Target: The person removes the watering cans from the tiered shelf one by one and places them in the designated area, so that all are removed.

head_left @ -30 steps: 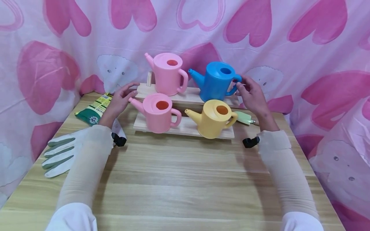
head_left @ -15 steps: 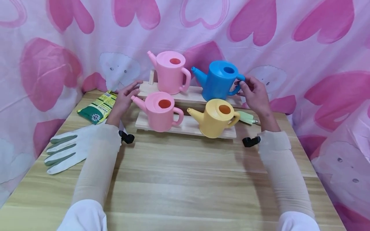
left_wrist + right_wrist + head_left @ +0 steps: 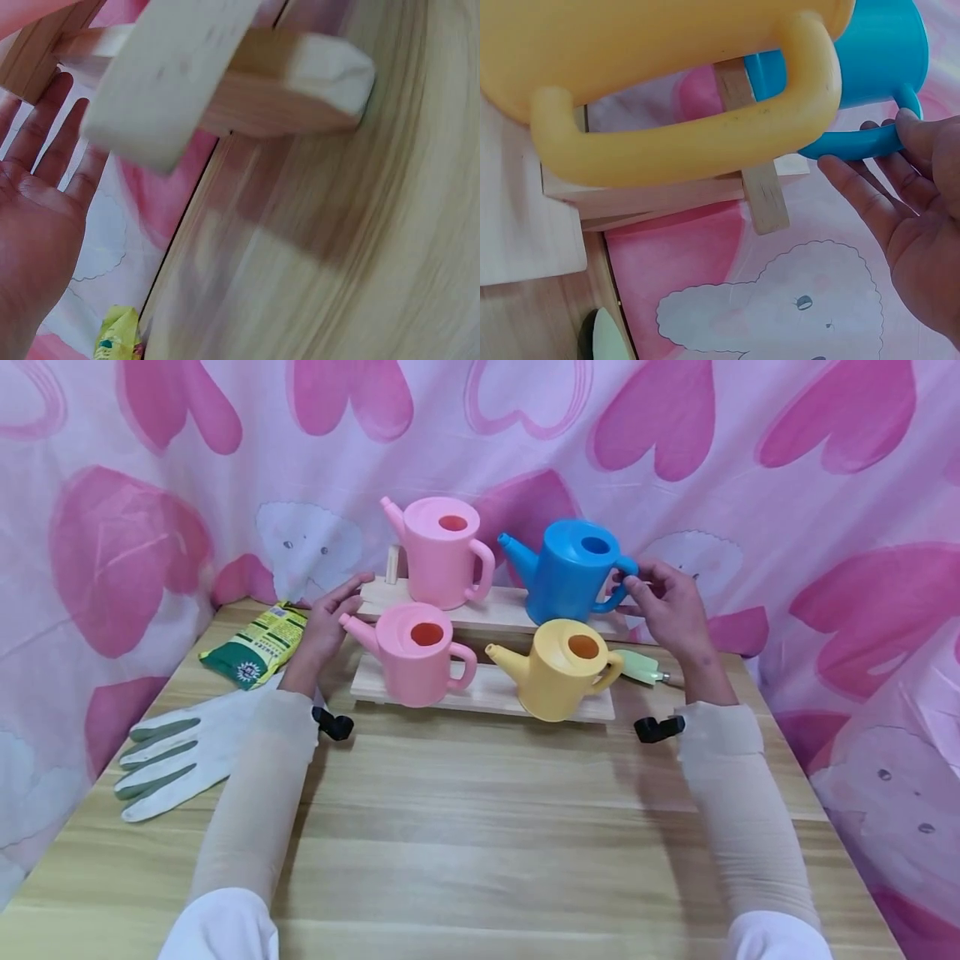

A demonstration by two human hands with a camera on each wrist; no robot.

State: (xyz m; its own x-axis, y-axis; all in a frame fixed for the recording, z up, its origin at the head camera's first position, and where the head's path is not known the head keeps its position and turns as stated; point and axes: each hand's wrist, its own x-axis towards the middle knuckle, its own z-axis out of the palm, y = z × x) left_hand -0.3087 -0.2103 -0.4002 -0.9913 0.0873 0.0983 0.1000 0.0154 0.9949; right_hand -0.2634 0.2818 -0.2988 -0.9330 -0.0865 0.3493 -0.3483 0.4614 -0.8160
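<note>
A two-tier wooden stand (image 3: 487, 683) bears several watering cans. On the upper tier are a pink watering can (image 3: 441, 564) and a blue watering can (image 3: 564, 575); the lower tier has another pink watering can (image 3: 412, 664) and a yellow watering can (image 3: 558, 675). My right hand (image 3: 673, 610) pinches the blue can's handle (image 3: 862, 144) between thumb and fingers. At the upper tier's left end, my left hand (image 3: 327, 622) has its fingers extended, fingertips right at the wood. In the left wrist view its palm (image 3: 37, 217) is turned toward the camera.
Left of the stand lie a green-and-yellow packet (image 3: 258, 643) and a white-and-green glove (image 3: 187, 743), partly hidden by my left forearm. A light green trowel (image 3: 639, 667) lies to the right, close to my right wrist. A pink heart-patterned curtain (image 3: 517, 410) hangs behind the table.
My left forearm and wrist have shifted a little to the right, the hand staying at the stand's end. My right hand remains at the blue watering can's handle. The head view has shifted slightly.
</note>
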